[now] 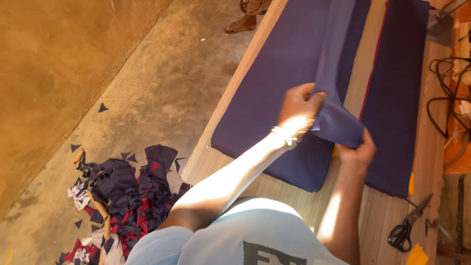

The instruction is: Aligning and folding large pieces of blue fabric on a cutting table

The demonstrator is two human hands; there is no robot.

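A person bends over a wooden table [230, 93], both hands closed on a long strip of navy cloth [333, 64]. The left hand [299, 110], a beaded bracelet [284, 137] at its wrist, pinches the strip's upper edge; the right hand [357, 152] grips its lower corner just beside. The strip runs away up the table, lifted above a wide navy panel [274, 98] lying flat on the wood. A second navy panel [397, 93] with a dark red edge lies to the right. Black scissors [407, 228] rest near the table's near corner. Navy, red and white cloth scraps [117, 201] lie heaped on the concrete floor [162, 88].
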